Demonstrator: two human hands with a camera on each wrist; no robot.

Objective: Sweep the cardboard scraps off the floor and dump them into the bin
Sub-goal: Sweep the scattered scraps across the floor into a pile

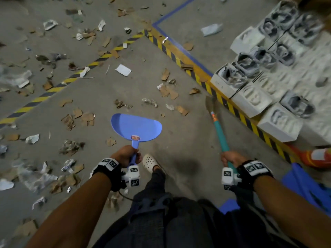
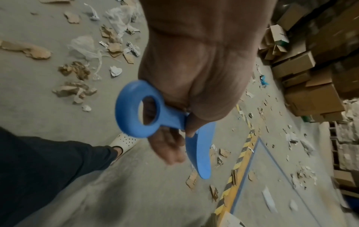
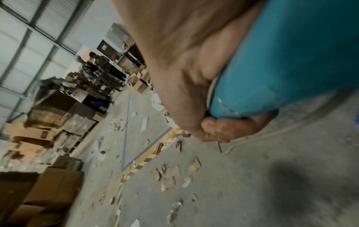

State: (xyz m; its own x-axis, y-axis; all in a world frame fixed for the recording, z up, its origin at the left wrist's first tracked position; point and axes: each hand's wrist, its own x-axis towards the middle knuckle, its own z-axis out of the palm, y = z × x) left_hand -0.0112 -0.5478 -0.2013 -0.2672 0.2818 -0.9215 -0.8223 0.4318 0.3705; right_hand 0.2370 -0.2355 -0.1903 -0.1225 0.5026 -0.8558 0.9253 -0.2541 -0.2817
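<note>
Right, my left hand point(image 1: 126, 155) is clenched round the stem of the blue plastic dustpan point(image 1: 136, 127), my right hand point(image 1: 231, 159) round the teal broom handle point(image 1: 220, 134). Torn brown cardboard scraps point(image 1: 169, 92) litter the grey concrete floor point(image 1: 179, 133) ahead: light, stiff, flighty I'd guess, so sweep low and gently.
</note>
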